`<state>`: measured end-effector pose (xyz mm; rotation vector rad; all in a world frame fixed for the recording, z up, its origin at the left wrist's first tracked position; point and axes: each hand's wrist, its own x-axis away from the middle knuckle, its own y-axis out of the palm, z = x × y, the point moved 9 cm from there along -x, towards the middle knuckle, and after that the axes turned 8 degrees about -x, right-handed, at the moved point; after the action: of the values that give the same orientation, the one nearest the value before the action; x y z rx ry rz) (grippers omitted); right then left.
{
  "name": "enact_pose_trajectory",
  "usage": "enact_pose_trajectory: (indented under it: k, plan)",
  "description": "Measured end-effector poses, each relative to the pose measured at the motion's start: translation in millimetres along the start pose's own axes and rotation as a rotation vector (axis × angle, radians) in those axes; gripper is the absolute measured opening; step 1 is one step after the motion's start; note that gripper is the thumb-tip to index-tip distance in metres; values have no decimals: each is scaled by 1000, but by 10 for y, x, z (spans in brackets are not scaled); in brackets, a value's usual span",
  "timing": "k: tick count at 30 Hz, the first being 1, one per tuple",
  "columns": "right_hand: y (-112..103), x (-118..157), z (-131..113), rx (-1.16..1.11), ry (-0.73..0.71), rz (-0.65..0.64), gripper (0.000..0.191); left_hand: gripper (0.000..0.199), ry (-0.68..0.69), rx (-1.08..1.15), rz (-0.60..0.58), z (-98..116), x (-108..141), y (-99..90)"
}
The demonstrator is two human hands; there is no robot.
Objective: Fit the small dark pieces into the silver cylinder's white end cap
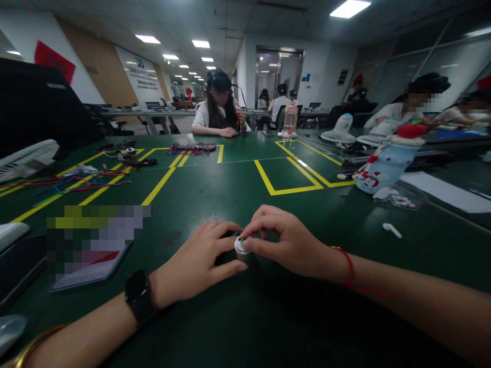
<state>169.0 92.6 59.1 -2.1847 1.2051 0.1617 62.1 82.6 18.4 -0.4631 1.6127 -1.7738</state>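
Observation:
On the green table, in front of me, stands a small silver metal cylinder (242, 248) with a pale top and dark spots on it. My left hand (207, 255), with a black watch at the wrist, curls round the cylinder's left side, thumb in front and fingers behind. Over the top of the cylinder, my right hand (278, 237) is closed in a pinch, its thumb and index fingertips at the pale top. Whatever sits between those fingertips is too small to make out. A red string bracelet hangs at the right wrist.
Coloured wires (76, 181) lie at left, and another wire bundle (192, 148) lies farther back. A blurred-out flat item (111, 273) is beside my left arm. At right are a blue bottle (387, 163) and a white earbud (392, 230). Someone (218, 107) sits opposite.

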Motion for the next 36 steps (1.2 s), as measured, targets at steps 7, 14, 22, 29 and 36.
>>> enact_pose_trajectory:
  k: [7, 14, 22, 29, 36]
  plan:
    - [6, 11, 2, 34, 28, 8, 14, 34, 3, -21, -5, -4, -6, 16]
    - [-7, -9, 22, 46, 38, 5, 13, 32, 1, -16, -17, 10, -8, 13]
    - [-147, 32, 39, 95, -3, 7, 26, 28, -2, 20, 1, -7, -4, -4]
    - [-769, 125, 1043, -273, 400, 439, 23, 25, -39, 123, 50, -45, 41, -69]
    - [-842, 140, 1142, -326, 403, 478, 26, 35, -52, 133, 63, -48, 35, -81]
